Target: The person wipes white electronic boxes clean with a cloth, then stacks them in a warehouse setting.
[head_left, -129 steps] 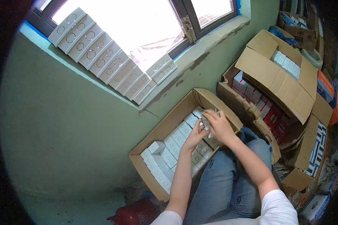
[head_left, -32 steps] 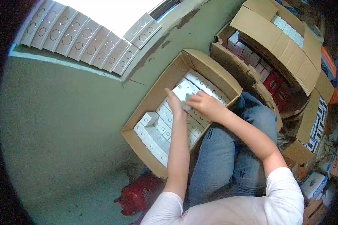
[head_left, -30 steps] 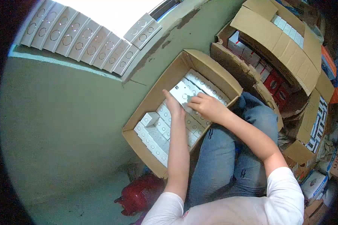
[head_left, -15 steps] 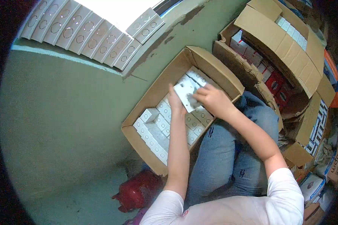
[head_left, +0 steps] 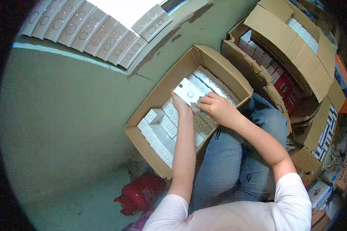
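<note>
A white rectangular box (head_left: 188,91) with a ring mark on its face is held over the open carton (head_left: 142,148). My left hand (head_left: 181,104) is wrapped round its lower left side. At its right end the fingers of my right hand (head_left: 216,107) are bent together against the box; whether they pinch anything small is hidden. Rows of similar white boxes (head_left: 155,144) with ring marks lie in the carton below, and one (head_left: 154,116) sits raised above its neighbours on the left.
Grey ring-marked boxes (head_left: 92,29) line the window ledge. Further cartons (head_left: 293,50) with white and red boxes stand at the right. A red cylinder (head_left: 142,192) lies at the lower left, near the carton. My jeans-clad legs (head_left: 219,165) are beside the carton.
The held box has tilted and now shows its ringed face more plainly. My right hand has shifted slightly down along it, and its fingers are less blurred.
</note>
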Tool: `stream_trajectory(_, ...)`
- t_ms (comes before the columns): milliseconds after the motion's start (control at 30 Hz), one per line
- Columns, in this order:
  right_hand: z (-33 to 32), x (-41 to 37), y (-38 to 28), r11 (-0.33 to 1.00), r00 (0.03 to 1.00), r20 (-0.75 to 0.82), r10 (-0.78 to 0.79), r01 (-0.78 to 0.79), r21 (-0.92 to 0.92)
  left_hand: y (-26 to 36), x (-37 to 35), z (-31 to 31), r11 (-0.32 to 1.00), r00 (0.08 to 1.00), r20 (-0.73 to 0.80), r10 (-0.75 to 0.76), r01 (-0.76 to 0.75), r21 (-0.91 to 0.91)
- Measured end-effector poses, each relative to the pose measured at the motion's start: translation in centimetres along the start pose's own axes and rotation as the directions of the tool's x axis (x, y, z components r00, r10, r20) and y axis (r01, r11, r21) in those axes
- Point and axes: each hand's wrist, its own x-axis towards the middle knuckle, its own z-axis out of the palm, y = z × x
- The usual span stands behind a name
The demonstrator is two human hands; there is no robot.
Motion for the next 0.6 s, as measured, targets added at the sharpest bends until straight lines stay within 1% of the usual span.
stream_trajectory(33,0.2,-0.1,-0.1,1.0,1.0,-0.013,0.017,-0.017,0.0,0.7,-1.2,1.1,1.0,1.0,0.001,0.0,0.0,0.013)
stream_trajectory(67,0.3,-0.2,-0.2,0.999,0.999,-0.025,0.034,-0.035,-0.001,1.6,-2.7,1.8,0.992,0.998,0.002,-0.07,0.069,0.106)
stream_trajectory(167,0.6,0.5,-0.7,0.998,0.992,-0.113,0.05,-0.055,-0.041,0.8,-2.5,1.8,0.982,0.991,0.021,-0.131,0.126,0.143)
stream_trajectory(267,0.2,1.3,0.3,0.985,0.96,-0.257,0.109,-0.139,-0.105,-0.5,-3.2,2.4,0.987,0.998,0.065,-0.002,-0.009,0.161)
stream_trajectory(300,0.0,1.3,0.6,0.983,0.959,-0.239,0.152,-0.172,-0.062,-0.8,-3.2,2.5,0.985,0.996,0.079,0.041,-0.054,0.162)
stream_trajectory(333,-0.2,1.3,0.8,0.979,0.956,-0.22,0.194,-0.203,-0.021,-1.1,-2.5,2.1,0.992,0.991,0.129,0.022,-0.037,0.119)
stream_trajectory(367,-0.5,1.2,1.1,0.972,0.952,-0.199,0.233,-0.234,0.019,-1.1,-2.1,1.7,0.994,0.992,0.12,0.035,-0.047,0.099)
stream_trajectory(400,-0.3,0.7,1.2,0.973,0.968,-0.1,0.229,-0.228,0.022,-0.5,-1.9,1.5,0.995,0.993,0.112,0.047,-0.057,0.081)
stream_trajectory(433,0.3,0.1,1.3,0.985,0.984,-0.049,0.171,-0.169,0.045,0.1,-1.7,1.3,0.996,0.993,0.106,0.059,-0.066,0.066)
stream_trajectory(467,1.0,-0.5,1.3,0.991,0.994,0.0,0.113,-0.113,0.07,0.8,-1.3,1.2,0.996,0.995,0.048,0.086,-0.086,-0.008)
stream_trajectory(500,1.1,-0.7,1.1,0.993,0.997,0.048,0.053,-0.058,0.099,0.9,-1.0,1.1,0.995,0.995,0.023,0.092,-0.093,0.025)
stream_trajectory(533,1.2,-0.7,1.0,0.995,0.996,0.075,0.041,-0.047,0.093,1.0,-0.9,0.9,0.993,0.995,-0.003,0.1,-0.1,0.059)
stream_trajectory(567,1.1,-0.7,1.0,0.993,0.997,0.053,0.049,-0.054,0.103,1.0,-0.7,0.7,0.99,0.993,-0.03,0.11,-0.107,0.094)
stream_trajectory(600,1.0,-0.5,1.0,0.992,0.998,0.032,0.056,-0.059,0.113,0.7,-0.8,0.7,0.992,0.997,-0.018,0.077,-0.075,0.097)
